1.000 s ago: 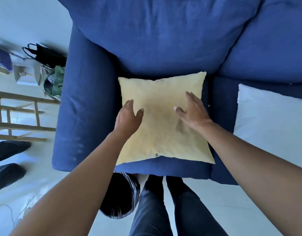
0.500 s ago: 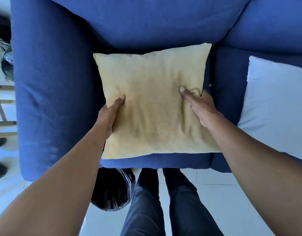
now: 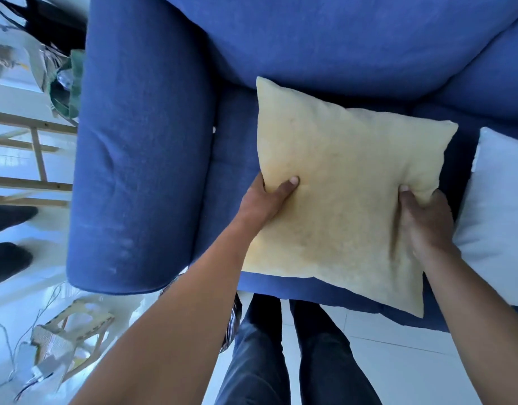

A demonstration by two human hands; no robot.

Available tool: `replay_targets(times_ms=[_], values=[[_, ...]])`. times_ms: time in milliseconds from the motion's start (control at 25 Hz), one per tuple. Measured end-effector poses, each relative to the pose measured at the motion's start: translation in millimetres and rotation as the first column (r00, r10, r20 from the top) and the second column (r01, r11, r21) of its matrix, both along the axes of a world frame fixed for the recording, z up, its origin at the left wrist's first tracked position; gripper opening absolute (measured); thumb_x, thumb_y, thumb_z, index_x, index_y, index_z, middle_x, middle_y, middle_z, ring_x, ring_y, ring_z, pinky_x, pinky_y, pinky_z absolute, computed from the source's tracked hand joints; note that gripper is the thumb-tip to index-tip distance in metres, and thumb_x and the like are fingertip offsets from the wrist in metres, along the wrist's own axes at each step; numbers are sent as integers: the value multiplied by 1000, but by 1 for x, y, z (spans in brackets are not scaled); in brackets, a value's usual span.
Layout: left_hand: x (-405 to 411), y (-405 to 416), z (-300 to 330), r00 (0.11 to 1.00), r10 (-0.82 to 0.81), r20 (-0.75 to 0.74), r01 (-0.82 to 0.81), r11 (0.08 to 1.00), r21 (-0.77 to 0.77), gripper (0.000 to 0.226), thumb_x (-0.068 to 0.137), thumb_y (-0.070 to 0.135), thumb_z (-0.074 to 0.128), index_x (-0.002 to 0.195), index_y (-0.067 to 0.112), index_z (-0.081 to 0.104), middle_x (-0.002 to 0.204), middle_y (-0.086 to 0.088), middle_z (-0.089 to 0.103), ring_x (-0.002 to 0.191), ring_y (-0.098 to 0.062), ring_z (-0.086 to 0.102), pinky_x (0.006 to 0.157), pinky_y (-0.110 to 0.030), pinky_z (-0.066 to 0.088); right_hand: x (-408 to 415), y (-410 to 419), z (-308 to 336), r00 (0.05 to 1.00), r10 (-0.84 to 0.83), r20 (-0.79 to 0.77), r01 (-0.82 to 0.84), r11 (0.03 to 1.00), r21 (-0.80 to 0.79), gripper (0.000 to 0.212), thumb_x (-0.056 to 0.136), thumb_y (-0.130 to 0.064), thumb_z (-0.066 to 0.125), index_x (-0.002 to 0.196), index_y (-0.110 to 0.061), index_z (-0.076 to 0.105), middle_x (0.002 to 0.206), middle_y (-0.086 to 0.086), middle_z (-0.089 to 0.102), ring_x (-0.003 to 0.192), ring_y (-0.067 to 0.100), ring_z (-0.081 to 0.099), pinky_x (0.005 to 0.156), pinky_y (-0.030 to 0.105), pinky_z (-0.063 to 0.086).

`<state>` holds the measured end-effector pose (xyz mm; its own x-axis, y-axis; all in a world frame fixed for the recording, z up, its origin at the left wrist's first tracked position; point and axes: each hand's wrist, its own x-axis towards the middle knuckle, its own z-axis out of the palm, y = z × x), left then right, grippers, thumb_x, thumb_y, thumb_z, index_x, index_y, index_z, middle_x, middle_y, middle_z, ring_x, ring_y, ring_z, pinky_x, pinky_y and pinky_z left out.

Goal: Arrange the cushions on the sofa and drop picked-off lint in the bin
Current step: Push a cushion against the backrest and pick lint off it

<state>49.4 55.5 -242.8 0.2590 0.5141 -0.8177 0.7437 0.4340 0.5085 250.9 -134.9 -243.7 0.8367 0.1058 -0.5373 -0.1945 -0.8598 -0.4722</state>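
Both hands clamp the yellow cushion, left hand on its left edge, right hand on its right, over the blue sofa seat. Arranging looks barely begun: the white cushion lies flat alongside, and no lint-picking shows.

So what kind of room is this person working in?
Most likely a living room in a home. A blue sofa fills the view, with a yellow cushion and a white cushion on its seat, and pale floor tiles lie below.
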Motion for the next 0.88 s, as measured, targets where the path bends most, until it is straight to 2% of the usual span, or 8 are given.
replay_targets(times_ms=[120,200,280,360,480,560,760,880], values=[[-34,8,-2,987,159,-6,-158,983,97,45,92,58,60,127,29,59,102,14,62,101,-7,61,82,-19,45,-22,43,30,879,337,337,-363,932,15,62,90,-33,62,143,-10,42,145,13,48,133,34,42,114,37,33],[-64,5,-6,956,288,-51,-275,944,184,33,98,44,56,122,22,64,94,15,62,94,-10,61,75,-16,44,-48,81,45,782,472,407,-552,828,99,58,92,-23,63,145,-8,43,147,12,48,135,29,40,110,28,30],[-97,-1,-18,910,393,-134,-359,906,222,19,101,32,54,112,22,67,87,19,61,88,-9,62,76,-22,50,-80,124,44,677,627,386,-715,685,141,53,93,-21,63,142,-7,49,140,10,55,130,27,48,107,31,36],[-125,-8,-35,847,487,-211,-453,871,189,16,101,29,54,109,21,65,91,12,64,96,-20,64,85,-33,54,-110,159,24,551,772,318,-833,534,148,51,92,-21,62,140,-6,52,140,10,57,130,28,51,109,33,40],[-147,-8,-68,787,538,-300,-510,843,174,48,102,29,53,146,12,47,139,-8,59,130,-30,54,105,-35,42,-137,199,-18,375,911,170,-925,357,129,53,95,-23,60,144,-6,48,149,8,49,138,25,46,115,34,35],[-151,1,-103,801,490,-344,-465,871,157,56,103,27,51,152,5,37,153,-15,46,140,-33,45,112,-35,35,-148,220,-50,256,961,101,-967,254,33,55,96,-26,59,145,-6,46,152,9,46,138,27,45,115,34,35],[-128,36,-191,749,397,-530,-429,901,69,76,100,61,31,147,3,45,154,-19,45,142,-38,41,120,-51,25,-160,249,-132,89,996,-4,-988,88,-129,62,97,-28,58,146,1,36,157,19,35,149,32,27,120,39,24],[-126,57,-226,759,422,-496,-461,886,49,85,90,74,25,149,17,47,156,-9,45,144,-35,41,118,-53,27,-172,259,-164,64,998,-3,-986,63,-152,77,95,-34,60,153,0,23,163,19,20,154,31,13,125,40,16]])
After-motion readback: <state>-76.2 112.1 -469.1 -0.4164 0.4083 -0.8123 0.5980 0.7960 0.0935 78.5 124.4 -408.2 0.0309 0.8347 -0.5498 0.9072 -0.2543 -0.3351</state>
